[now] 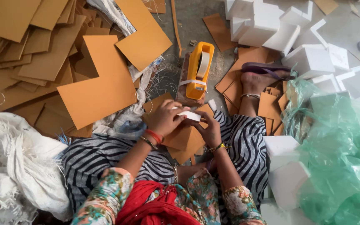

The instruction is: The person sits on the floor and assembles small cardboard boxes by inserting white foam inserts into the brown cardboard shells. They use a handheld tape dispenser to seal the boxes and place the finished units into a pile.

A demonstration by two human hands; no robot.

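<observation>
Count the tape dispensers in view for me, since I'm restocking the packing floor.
1. The orange tape dispenser stands on the floor just beyond the hands, between the cardboard sheets and the white foam blocks. Others may be hidden under the piles.

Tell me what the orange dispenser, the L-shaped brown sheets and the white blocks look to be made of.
Orange dispenser: likely moulded plastic, going by its smooth, even-coloured, slightly shiny shell. It carries a pale tape roll.
L-shaped brown sheets: probably cardboard; flat, matte tan faces with clean cut edges.
White blocks: seemingly foam such as polystyrene; chalky matte white, thick, with sharp corners.
</observation>
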